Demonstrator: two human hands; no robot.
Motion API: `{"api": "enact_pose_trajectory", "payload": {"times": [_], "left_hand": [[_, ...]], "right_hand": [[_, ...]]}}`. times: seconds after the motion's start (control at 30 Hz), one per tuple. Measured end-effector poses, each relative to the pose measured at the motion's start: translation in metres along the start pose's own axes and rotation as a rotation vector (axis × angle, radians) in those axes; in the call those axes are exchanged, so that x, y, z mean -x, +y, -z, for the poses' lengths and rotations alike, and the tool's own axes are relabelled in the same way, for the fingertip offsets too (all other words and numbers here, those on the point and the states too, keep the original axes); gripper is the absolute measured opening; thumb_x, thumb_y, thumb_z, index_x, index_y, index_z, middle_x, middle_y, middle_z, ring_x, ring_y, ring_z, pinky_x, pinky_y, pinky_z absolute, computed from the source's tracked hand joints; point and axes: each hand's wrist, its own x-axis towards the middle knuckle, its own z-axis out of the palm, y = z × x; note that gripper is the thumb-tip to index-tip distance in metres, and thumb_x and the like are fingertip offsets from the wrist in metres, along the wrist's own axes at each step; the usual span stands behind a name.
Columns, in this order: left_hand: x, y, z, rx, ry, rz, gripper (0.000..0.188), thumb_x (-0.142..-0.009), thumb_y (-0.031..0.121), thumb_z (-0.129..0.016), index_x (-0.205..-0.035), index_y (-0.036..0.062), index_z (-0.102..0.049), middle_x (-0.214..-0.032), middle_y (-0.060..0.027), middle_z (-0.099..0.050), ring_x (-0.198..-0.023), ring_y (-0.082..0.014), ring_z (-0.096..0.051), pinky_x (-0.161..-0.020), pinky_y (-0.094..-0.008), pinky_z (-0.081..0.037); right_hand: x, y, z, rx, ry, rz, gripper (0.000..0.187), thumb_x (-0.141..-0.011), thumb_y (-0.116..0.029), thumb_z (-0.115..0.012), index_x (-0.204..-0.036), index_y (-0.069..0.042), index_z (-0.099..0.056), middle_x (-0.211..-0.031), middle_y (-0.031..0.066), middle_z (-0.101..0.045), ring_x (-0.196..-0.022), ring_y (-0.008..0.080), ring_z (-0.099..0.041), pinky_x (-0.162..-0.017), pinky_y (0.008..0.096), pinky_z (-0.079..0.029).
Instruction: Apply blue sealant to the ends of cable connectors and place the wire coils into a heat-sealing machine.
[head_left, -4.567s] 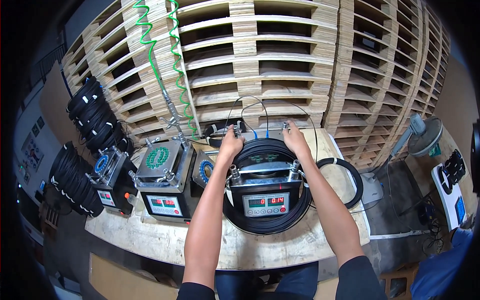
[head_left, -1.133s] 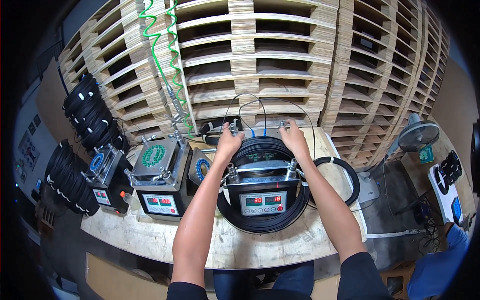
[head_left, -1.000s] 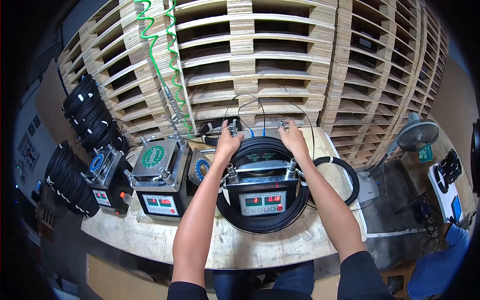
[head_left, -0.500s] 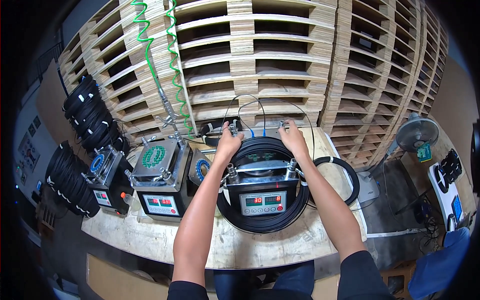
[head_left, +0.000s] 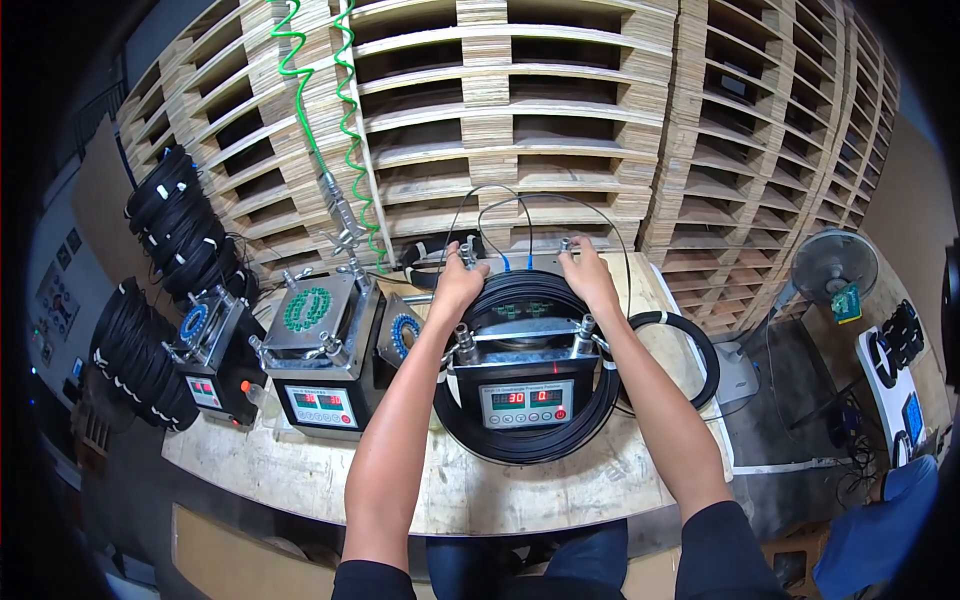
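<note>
A black polishing machine (head_left: 466, 386) with a lit digital panel stands before me on the bench. A thick coil of black cable (head_left: 525, 450) rings it. My left hand (head_left: 458, 282) closes round the machine's far left metal clamp knob (head_left: 467, 252), thumb and fingers at its sides. At the far right corner, my right hand (head_left: 591, 280) holds the matching metal clamp knob (head_left: 566, 245). Between the hands, two thin cables loop up from blue connectors (head_left: 529, 262). Near clamp posts (head_left: 583, 335) stand untouched at the front corners. The coil partly hides the machine's top.
Two similar machines, one with a green-ringed plate (head_left: 307, 310), stand left. Beyond them are stacked black cable coils (head_left: 140, 350). Green spiral hoses (head_left: 350, 120) hang before wooden pallets (head_left: 560, 90). A black cable loop (head_left: 705, 360) lies right; a fan (head_left: 835, 265) stands farther off.
The reading on the machine's panel has changed. Both hands remain at the far clamp knobs, with hardly any movement. The view has shifted very slightly.
</note>
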Motion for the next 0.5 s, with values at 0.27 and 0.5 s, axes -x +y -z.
{"api": "enact_pose_trajectory", "payload": {"times": [0.27, 0.5], "left_hand": [[0.0040, 0.0051, 0.0020, -0.009, -0.019, 0.010, 0.085, -0.087, 0.030, -0.067, -0.157, 0.0086, -0.023, -0.138, -0.0321, -0.053, -0.130, -0.0426, -0.053, -0.110, -0.0424, -0.040], [0.0016, 0.0033, 0.0009, -0.015, 0.013, -0.008, 0.085, -0.086, 0.032, -0.069, -0.155, 0.0054, -0.027, -0.137, -0.0321, -0.054, -0.131, -0.0416, -0.053, -0.110, -0.0416, -0.040]], "right_hand": [[-0.0007, 0.0002, 0.0018, -0.022, -0.083, -0.049, 0.058, -0.091, -0.042, -0.057, -0.141, -0.013, -0.049, -0.119, 0.0267, -0.066, -0.115, 0.0433, -0.062, -0.098, 0.0488, -0.048], [-0.0021, 0.0037, -0.0005, -0.066, 0.016, 0.023, 0.051, -0.091, -0.037, -0.061, -0.134, -0.011, -0.053, -0.108, 0.0303, -0.069, -0.109, 0.0460, -0.064, -0.092, 0.0458, -0.050]]}}
